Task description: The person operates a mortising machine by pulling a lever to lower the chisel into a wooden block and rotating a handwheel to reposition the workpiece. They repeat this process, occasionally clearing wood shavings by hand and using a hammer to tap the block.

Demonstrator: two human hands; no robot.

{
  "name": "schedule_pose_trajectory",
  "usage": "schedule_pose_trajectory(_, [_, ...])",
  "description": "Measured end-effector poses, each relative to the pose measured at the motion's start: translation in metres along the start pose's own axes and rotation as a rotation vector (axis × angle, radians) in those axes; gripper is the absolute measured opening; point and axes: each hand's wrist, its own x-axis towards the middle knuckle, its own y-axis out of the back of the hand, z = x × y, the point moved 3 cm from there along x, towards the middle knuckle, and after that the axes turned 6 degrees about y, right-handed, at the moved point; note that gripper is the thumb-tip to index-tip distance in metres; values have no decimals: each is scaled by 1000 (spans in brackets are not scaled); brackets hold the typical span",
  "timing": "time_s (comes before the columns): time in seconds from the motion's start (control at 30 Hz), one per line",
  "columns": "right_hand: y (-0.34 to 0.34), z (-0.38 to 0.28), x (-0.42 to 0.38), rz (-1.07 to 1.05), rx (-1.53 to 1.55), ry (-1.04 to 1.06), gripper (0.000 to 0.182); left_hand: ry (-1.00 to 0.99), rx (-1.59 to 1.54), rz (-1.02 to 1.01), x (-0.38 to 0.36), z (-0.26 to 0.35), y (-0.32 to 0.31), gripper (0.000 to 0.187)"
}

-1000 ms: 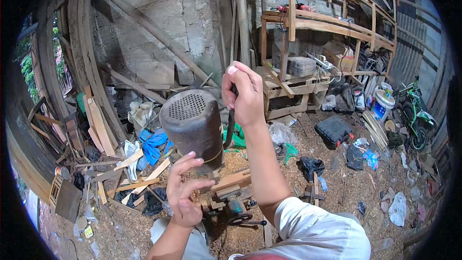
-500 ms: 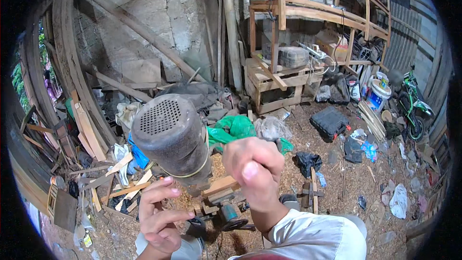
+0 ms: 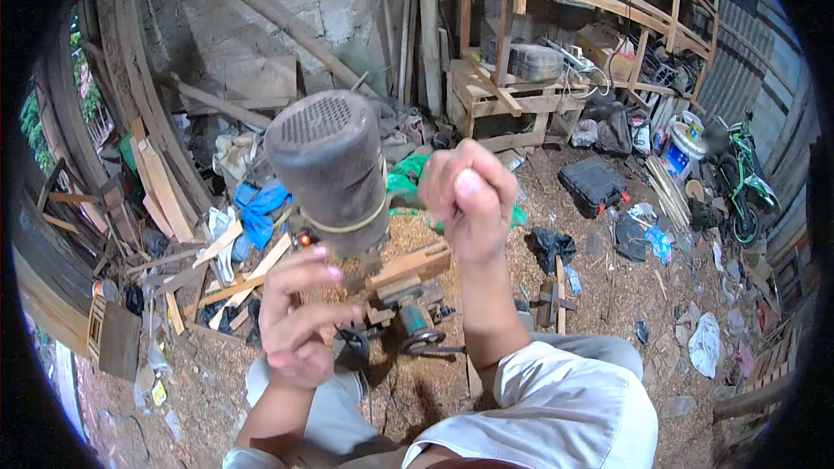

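Note:
My left hand [image 3: 300, 317] is raised below the dark motor housing [image 3: 326, 165], its fingers spread and nothing held. Right of the housing, my right hand [image 3: 469, 195] is up in the air, its fingers curled into a fist; what it holds, if anything, is hidden. The housing has a perforated round top and a pale band around its lower part. Beneath and between the hands sits a machine with a handwheel [image 3: 423, 341] and a slotted wood piece [image 3: 413, 266]. Neither hand visibly touches the machine.
Wood offcuts [image 3: 252, 274] and a blue cloth [image 3: 259, 213] lie at the left. A black case [image 3: 592, 185], a black plastic bag [image 3: 551, 247] and a white bucket [image 3: 682, 156] are on the shavings-covered ground at the right. Behind stands a wooden bench [image 3: 521, 104].
The view has shifted, and the housing appears higher and farther right. My right hand appears higher, with more forearm showing. The blue cloth and slotted wood show more fully.

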Motion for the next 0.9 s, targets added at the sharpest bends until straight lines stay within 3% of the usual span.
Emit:
schedule_pose_trajectory(0.23, [-8,-5,0,40,-93,27,27,-31,-30,114,-5,-2,14,104])
schedule_pose_trajectory(0.3, [-7,2,-4,50,-120,11,33,-16,-38,130,-8,1,17,104])
schedule_pose_trajectory(0.4, [-7,13,-14,142,-242,38,59,-13,-65,120,-11,4,22,104])
schedule_pose_trajectory(0.5, [-6,45,-39,156,-415,41,62,-7,-89,152,-15,0,28,108])
schedule_pose_trajectory(0.57, [-5,57,-57,73,-394,-10,75,36,-136,186,-17,0,32,107])
schedule_pose_trajectory(0.77, [12,99,-43,-184,-524,-209,76,60,-181,202,-21,-4,33,109])
schedule_pose_trajectory(0.9, [12,109,-29,-179,-518,-440,79,83,-163,187,-22,-1,35,108])
